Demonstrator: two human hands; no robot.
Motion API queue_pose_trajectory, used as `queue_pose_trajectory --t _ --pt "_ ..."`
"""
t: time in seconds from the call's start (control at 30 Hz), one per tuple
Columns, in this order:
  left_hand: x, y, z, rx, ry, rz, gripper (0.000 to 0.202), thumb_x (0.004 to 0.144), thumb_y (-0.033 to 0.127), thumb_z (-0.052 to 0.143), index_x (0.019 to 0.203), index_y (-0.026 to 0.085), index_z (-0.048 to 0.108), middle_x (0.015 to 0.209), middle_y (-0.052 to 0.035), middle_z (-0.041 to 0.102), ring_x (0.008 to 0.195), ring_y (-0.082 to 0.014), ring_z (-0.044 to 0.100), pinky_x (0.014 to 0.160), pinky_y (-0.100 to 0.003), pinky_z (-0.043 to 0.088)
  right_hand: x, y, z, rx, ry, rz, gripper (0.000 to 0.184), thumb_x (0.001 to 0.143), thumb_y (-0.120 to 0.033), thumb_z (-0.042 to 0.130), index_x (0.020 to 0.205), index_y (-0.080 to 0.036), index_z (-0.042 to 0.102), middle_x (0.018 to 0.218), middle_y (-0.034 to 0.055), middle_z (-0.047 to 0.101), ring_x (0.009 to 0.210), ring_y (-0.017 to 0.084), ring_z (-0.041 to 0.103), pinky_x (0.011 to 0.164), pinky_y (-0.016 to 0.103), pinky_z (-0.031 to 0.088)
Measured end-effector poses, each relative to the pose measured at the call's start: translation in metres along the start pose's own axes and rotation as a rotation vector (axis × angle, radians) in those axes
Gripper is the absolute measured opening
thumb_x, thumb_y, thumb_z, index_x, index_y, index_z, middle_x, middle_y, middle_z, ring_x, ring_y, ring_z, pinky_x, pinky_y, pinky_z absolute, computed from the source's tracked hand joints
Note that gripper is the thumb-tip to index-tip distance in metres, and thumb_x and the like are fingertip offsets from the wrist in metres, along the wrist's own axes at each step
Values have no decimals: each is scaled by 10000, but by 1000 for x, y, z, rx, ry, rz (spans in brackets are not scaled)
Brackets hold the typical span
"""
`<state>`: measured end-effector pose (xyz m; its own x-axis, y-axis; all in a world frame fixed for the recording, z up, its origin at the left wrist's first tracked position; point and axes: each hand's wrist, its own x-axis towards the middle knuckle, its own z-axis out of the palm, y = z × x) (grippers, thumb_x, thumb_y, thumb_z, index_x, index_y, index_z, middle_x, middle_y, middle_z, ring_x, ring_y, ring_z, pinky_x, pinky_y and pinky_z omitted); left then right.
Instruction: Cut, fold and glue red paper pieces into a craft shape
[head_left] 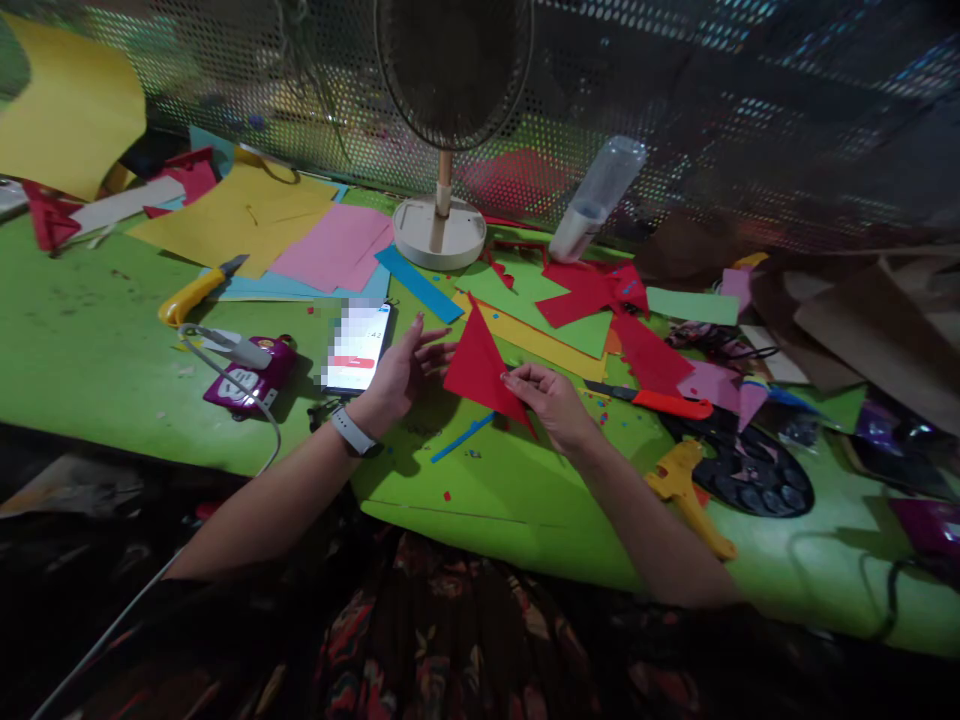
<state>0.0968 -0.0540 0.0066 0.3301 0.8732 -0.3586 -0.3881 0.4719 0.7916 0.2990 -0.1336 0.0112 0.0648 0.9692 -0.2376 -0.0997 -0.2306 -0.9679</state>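
Observation:
My right hand [551, 400] pinches the lower edge of a red paper triangle [480, 368], holding it tilted above the green table [90, 340]. My left hand [405, 368], with a watch on the wrist, is open with fingers stretched toward the triangle's left edge, just short of touching it. A lit phone [358, 345] lies right beside my left hand. A thin blue paper strip [461, 438] lies on the table under the triangle.
A red-handled cutter [660, 402] and a yellow glue gun [686, 495] lie right of my right hand. A yellow cutter [191, 293], a purple power strip [251, 375], coloured paper sheets, a fan base [439, 230] and a tilted bottle [596, 195] surround the area.

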Motion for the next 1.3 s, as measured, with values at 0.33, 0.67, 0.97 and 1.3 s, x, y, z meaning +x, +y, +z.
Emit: queue_pose_trajectory --t 0.33,0.67,0.97,1.3 --pt "-12 -12 5 242 -306 -4 297 714 358 778 933 170 706 894 -58 725 760 -135 668 698 -249 521 4 10 6 144 81 -12 365 575 -426 839 764 -197 628 726 -16 679 649 113 623 642 259 528" --pt "-17 -19 10 404 -455 28 238 731 298 756 907 144 716 848 -61 725 671 -113 619 665 -243 493 0 12 18 191 121 -8 329 562 -394 838 732 -198 635 634 -51 601 530 79 497 549 234 423" --pt "-23 -4 16 379 -339 71 248 730 328 752 851 175 598 729 -7 699 621 -98 629 598 -204 471 -2 4 16 184 96 -50 267 598 -353 787 701 -205 591 592 -58 571 520 84 521 538 233 436" --pt "-29 14 9 599 -408 152 236 808 398 678 912 200 603 754 -35 717 543 -98 594 450 -199 370 -7 -3 2 259 126 -80 302 641 -403 789 710 -204 573 537 -68 557 459 76 484 462 221 410"
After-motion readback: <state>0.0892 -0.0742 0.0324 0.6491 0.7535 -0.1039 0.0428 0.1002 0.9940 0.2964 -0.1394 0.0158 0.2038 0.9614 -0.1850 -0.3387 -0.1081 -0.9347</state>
